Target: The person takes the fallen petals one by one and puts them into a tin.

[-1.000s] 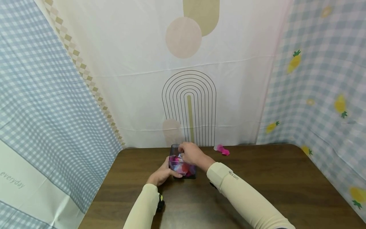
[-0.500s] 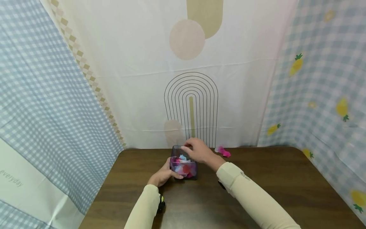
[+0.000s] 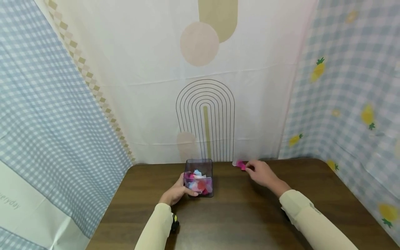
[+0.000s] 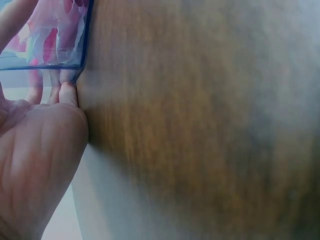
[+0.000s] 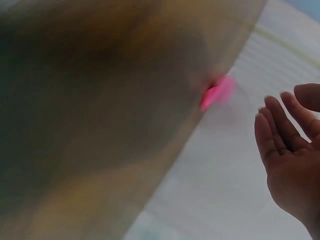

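A clear, smoky-tinted plastic box [image 3: 199, 165] stands near the table's back edge, partly filled with pink, red, white and pale blue petal-like pieces [image 3: 197, 184]. My left hand [image 3: 175, 191] grips its left side, the thumb across the front and the other fingers behind. The left wrist view shows those fingers through the box wall [image 4: 45, 66]. To the right, my right hand [image 3: 264, 176] is just beside a few pink petals [image 3: 240, 164] at the back edge. Its fingers are loosely bent, and in the right wrist view a gap separates them from the pink petals [image 5: 219, 92].
The brown wooden table [image 3: 228, 215] extends to both sides and toward me. A white patterned cloth [image 3: 156, 114] hangs right behind its back edge. Checked cloths hang at the left [image 3: 62, 114] and the right [image 3: 343, 86].
My right hand has come up out of the box and moved right to the pink petals. My left hand keeps its hold on the box, which stays in place.
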{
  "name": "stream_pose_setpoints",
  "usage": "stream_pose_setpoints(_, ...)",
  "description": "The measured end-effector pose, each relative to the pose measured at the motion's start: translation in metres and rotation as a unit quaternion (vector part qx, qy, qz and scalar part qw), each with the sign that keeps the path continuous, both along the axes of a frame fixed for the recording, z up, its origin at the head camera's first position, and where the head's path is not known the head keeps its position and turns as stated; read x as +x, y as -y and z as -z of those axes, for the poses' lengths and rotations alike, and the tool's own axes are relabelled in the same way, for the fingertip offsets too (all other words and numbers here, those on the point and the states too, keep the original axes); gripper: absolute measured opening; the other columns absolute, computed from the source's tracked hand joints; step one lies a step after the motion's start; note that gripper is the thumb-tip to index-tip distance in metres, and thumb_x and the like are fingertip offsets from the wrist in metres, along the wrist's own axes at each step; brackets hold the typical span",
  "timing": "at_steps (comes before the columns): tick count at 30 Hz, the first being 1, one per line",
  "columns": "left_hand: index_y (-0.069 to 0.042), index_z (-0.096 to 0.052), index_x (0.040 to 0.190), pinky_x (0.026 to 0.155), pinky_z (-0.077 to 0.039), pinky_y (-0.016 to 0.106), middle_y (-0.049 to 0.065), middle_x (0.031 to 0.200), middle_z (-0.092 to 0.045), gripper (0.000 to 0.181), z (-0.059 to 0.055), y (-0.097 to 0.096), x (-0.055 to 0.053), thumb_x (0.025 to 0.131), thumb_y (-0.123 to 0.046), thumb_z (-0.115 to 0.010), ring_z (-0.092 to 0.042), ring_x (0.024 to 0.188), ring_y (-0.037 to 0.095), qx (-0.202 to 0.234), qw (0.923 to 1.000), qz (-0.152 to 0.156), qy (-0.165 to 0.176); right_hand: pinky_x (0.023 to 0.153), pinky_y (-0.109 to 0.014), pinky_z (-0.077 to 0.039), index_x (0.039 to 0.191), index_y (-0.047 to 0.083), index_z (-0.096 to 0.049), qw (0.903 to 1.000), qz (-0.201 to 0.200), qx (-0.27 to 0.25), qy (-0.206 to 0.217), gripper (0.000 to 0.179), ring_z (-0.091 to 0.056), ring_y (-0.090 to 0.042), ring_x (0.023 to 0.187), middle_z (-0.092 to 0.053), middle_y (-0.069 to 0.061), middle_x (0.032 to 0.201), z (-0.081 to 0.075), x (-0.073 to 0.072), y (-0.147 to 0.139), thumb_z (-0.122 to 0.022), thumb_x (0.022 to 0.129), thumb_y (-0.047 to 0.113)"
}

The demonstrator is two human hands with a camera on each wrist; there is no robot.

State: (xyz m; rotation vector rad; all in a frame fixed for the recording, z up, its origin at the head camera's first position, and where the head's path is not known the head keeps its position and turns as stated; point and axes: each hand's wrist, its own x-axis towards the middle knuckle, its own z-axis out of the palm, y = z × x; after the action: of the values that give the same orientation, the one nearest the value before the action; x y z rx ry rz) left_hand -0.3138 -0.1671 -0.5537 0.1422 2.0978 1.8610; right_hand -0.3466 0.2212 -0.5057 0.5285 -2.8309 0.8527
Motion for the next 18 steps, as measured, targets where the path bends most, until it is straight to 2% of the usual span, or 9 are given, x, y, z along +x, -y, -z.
stream_pose_setpoints(6,-0.011,-0.027,0.156,0.132,-0.021,0.062,0.019,0.154,-0.047,0.106,0.000,0.002,0.001,0.072,0.002,-0.089,-0.047,0.141,0.034,0.000,1.0000,-0.005,0.002,0.076,-0.041,-0.054,0.109,0.006,-0.076,0.9995,0.011,0.012,0.027,0.015,-0.065,-0.017,0.082,-0.077,-0.010,0.104,0.016,0.001,-0.019,-0.068,0.103,0.018)
stream_pose_setpoints(12,-0.010,-0.028,0.156,0.132,-0.017,0.063,0.019,0.153,-0.048,0.105,-0.001,0.001,0.001,0.071,0.003,-0.089,-0.046,0.142,0.035,0.005,0.9999,-0.010,0.001,0.078,-0.042,-0.055,0.108,0.007,-0.076,0.9997,0.005,0.017,0.019,0.014,-0.065,-0.019,0.085,-0.078,-0.012,0.107,0.019,0.000,-0.015,-0.069,0.102,0.018)
stream_pose_setpoints(18,-0.011,-0.027,0.157,0.132,-0.018,0.063,0.019,0.154,-0.048,0.106,-0.002,-0.001,0.001,0.072,0.001,-0.090,-0.046,0.144,0.035,0.004,1.0000,-0.008,0.005,0.082,-0.046,-0.056,0.105,0.006,-0.076,0.9996,0.000,0.025,0.008,0.011,-0.067,-0.021,0.089,-0.077,-0.012,0.105,0.019,-0.004,-0.009,-0.071,0.100,0.014)
